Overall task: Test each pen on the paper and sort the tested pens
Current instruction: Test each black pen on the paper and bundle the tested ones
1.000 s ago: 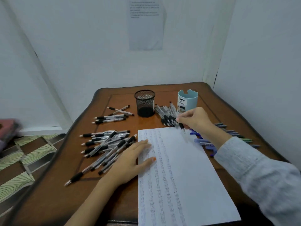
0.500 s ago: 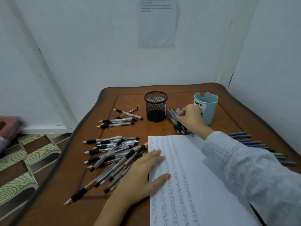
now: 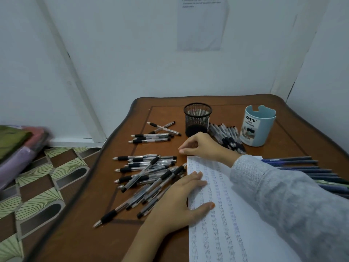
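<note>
Nearest, the left hand (image 3: pixel 179 203) is lying flat with straight fingers, pressing the left edge of the paper (image 3: pixel 226 214) onto the desk (image 3: pixel 294 140). It is holding nothing and has been keeping that place over the last second. The paper is carrying several columns of test scribbles. Just left of it, the heap of black-grip pens (image 3: pixel 147 174) is sprawling crisscross, with a few tips touching the sheet's edge.

Past the sheet's top left corner, the right hand (image 3: pixel 202 146) is hovering with loosely curled fingers, thumb and forefinger pointing left. No pen is showing in it. A second ago it was pinching a pen at the top of the sheet. Half a second ago it was reaching down to the sorted row of pens (image 3: pixel 226 137) lying between the mesh cup (image 3: pixel 197 118) and the blue organiser cup (image 3: pixel 257 127). That pen is therefore most likely lying in that row now, tested and sorted. The hand is crossing leftward, probably going for a fresh pen from the heap or from the small group of pens (image 3: pixel 151 138) farther back.

Both cups are standing upright. At the right, blue pens (image 3: pixel 294 163) are lying side by side, partly behind the sleeve (image 3: pixel 283 195).
</note>
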Tool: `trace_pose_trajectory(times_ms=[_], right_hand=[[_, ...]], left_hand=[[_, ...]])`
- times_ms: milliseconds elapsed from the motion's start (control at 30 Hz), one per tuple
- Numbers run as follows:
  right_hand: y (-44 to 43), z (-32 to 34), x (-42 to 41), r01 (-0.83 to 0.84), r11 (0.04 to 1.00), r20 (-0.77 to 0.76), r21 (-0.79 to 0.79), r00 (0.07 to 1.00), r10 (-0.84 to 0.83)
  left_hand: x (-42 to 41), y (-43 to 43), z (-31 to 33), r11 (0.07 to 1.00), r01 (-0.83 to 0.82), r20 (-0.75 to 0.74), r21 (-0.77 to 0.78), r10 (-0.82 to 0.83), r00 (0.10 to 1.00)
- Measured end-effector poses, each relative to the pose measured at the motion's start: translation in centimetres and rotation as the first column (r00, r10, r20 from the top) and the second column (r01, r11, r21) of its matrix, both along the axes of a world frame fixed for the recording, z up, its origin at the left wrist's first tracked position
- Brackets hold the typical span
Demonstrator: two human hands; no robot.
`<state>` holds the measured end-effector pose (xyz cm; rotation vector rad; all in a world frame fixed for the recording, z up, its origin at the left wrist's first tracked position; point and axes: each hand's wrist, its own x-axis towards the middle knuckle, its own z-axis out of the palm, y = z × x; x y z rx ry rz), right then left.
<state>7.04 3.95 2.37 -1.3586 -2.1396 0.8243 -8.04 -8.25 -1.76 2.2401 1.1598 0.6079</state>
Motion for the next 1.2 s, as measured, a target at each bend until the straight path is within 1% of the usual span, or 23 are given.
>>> trace_pose_trajectory(times_ms=[67, 167, 267, 333, 367, 433, 500, 567, 633, 700, 800, 867, 900, 967, 1000, 1033, 1067, 1133, 1200], right_hand=[[0.2, -0.2, -1.0, -0.041, 0.999, -0.031, -0.026, 0.999, 0.040], [0.1, -0.4, -1.9, -0.111, 0.994, -0.011, -0.005, 0.994, 0.111], [0.2, -0.4, -2.2, -0.112, 0.993, 0.004, 0.035, 0.994, 0.112], [0.2, -0.1, -1.9, -0.084, 0.996, -0.011, 0.019, 0.996, 0.084], [0.2, 0.0, -1.6, -0.055, 0.998, -0.043, 0.009, 0.998, 0.055], [-0.1, 0.4, -0.7, 0.028, 1.000, -0.158, -0.010, 0.987, -0.030], [-0.5, 1.0, 0.4, 0.105, 0.994, -0.282, -0.022, 0.954, -0.107], [-1.2, 1.6, 1.5, 0.138, 0.990, -0.386, -0.041, 0.912, -0.143], [-2.0, 2.3, 2.3, 0.155, 0.986, -0.482, -0.054, 0.861, -0.162], [-2.8, 3.0, 2.9, 0.213, 0.975, -0.557, -0.063, 0.803, -0.211], [-3.7, 3.7, 3.5, 0.357, 0.930, -0.595, -0.085, 0.731, -0.335], [-4.3, 4.3, 3.9, 0.393, 0.908, -0.661, -0.148, 0.643, -0.386], [-4.7, 4.6, 4.1, 0.381, 0.904, -0.712, -0.194, 0.579, -0.397], [-5.5, 5.1, 4.4, 0.305, 0.907, -0.818, -0.291, 0.412, -0.401], [-5.9, 5.3, 4.6, 0.268, 0.903, -0.848, -0.334, 0.333, -0.413], [-6.3, 5.4, 4.8, 0.245, 0.894, -0.855, -0.376, 0.281, -0.436], [-6.7, 5.4, 5.1, 0.217, 0.884, -0.851, -0.415, 0.253, -0.461], [-7.6, 5.3, 5.6, 0.128, 0.873, -0.841, -0.471, 0.234, -0.488], [-8.3, 5.0, 6.3, 0.045, 0.861, -0.838, -0.506, 0.209, -0.503]], left_hand=[[-0.1, 0.0, -0.1, 1.000, 0.000, -0.002, 0.010, 0.000, 1.000], [-0.1, 0.1, -0.2, 1.000, 0.006, -0.003, 0.014, -0.006, 1.000], [-0.2, 0.3, -0.1, 1.000, 0.002, 0.002, 0.014, -0.002, 1.000], [-0.3, 0.3, -0.2, 1.000, 0.001, -0.001, 0.017, -0.001, 1.000], [-0.3, 0.3, -0.2, 1.000, 0.001, -0.002, 0.015, -0.001, 1.000], [-0.3, 0.4, -0.3, 1.000, 0.001, 0.002, 0.009, -0.001, 1.000], [-0.3, 0.4, -0.3, 1.000, 0.001, 0.002, 0.007, -0.001, 1.000], [-0.3, 0.4, -0.2, 1.000, 0.003, -0.005, -0.001, -0.003, 1.000], [-0.4, 0.4, -0.1, 1.000, 0.003, -0.011, -0.012, -0.003, 1.000], [-0.4, 0.3, 0.0, 1.000, -0.003, -0.019, -0.021, 0.002, 1.000], [-0.3, 0.2, 0.0, 1.000, -0.010, -0.031, -0.022, 0.010, 0.999], [-0.3, 0.2, 0.0, 1.000, -0.010, -0.035, -0.019, 0.010, 0.999], [-0.3, 0.3, -0.1, 1.000, -0.010, -0.037, -0.016, 0.009, 0.999], [-0.3, 0.3, 0.0, 1.000, -0.007, -0.046, -0.003, 0.007, 0.999], [-0.3, 0.3, 0.0, 1.000, -0.004, -0.050, 0.003, 0.004, 0.999], [-0.3, 0.3, 0.0, 1.000, -0.002, -0.054, 0.004, 0.002, 0.999], [-0.3, 0.2, 0.0, 1.000, -0.002, -0.059, 0.002, 0.002, 0.998], [-0.3, 0.2, 0.2, 1.000, 0.006, -0.082, -0.002, -0.007, 0.997], [-0.2, 0.1, 0.4, 0.999, 0.050, -0.129, 0.011, -0.048, 0.990]])
